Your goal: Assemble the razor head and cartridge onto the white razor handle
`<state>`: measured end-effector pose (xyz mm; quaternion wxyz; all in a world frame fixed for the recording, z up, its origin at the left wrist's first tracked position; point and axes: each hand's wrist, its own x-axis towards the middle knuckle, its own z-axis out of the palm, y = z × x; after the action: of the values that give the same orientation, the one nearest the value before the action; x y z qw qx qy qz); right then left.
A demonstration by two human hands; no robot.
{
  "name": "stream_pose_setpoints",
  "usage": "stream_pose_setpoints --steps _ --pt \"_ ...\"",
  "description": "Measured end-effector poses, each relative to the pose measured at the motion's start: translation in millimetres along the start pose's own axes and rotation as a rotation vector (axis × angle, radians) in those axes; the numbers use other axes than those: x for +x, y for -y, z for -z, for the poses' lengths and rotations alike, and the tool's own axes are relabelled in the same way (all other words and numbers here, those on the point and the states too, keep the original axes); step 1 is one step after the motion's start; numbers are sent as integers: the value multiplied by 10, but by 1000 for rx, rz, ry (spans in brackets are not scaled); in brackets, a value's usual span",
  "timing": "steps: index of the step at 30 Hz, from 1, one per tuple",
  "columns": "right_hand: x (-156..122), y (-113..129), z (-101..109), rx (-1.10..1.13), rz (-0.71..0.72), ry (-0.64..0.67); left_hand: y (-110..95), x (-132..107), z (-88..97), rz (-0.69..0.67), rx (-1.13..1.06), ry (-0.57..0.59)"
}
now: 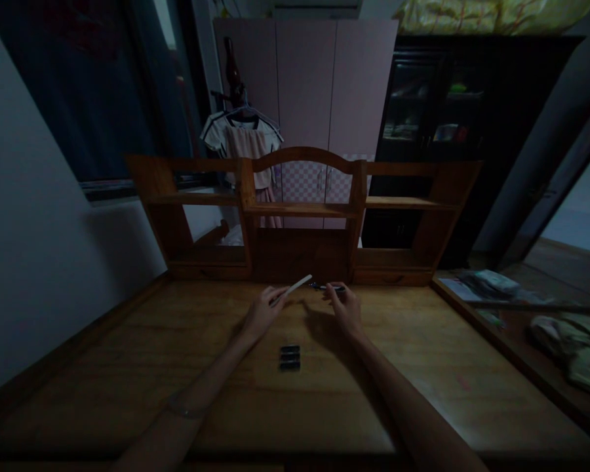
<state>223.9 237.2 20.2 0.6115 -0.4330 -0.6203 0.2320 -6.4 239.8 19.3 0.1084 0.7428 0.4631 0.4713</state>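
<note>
My left hand is closed around a slim white bar, which sticks out up and to the right; its exact kind is too dim to make out. Level with it, my right hand pinches a thin dark tool with a shiny tip that points left toward the white bar. A small gap seems to separate the two. Nearer to me on the wooden desk, between my forearms, lie dark cylinders that look like batteries, stacked side by side in a short row.
A wooden shelf unit rises along the desk's back edge. At the left is a white wall. A raised rim runs down the right side, with folded cloth beyond it. A small pink piece lies at the right.
</note>
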Motion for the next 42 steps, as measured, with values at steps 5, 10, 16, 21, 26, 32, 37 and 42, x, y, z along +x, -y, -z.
stream_pose_setpoints --steps 5,10,16,21,26,32,37,42 --pt "-5 14 3 -22 5 1 -23 -20 -10 14 57 43" --pt "-18 46 8 -38 20 39 8 -24 -30 24 69 65" --pt "-26 71 6 -97 82 90 67 -26 -56 52 46 79" --pt "-43 82 2 -185 146 135 83 -29 -61 50 47 81" --pt "-63 90 1 -214 185 160 70 -34 -60 62 54 67" --pt "-59 64 -4 -230 181 150 45 -28 -42 71 70 3" --pt "-47 65 7 -216 184 118 21 -26 -24 36 35 -12" --pt "-52 84 13 -216 201 125 43 -32 -53 63 40 -6"
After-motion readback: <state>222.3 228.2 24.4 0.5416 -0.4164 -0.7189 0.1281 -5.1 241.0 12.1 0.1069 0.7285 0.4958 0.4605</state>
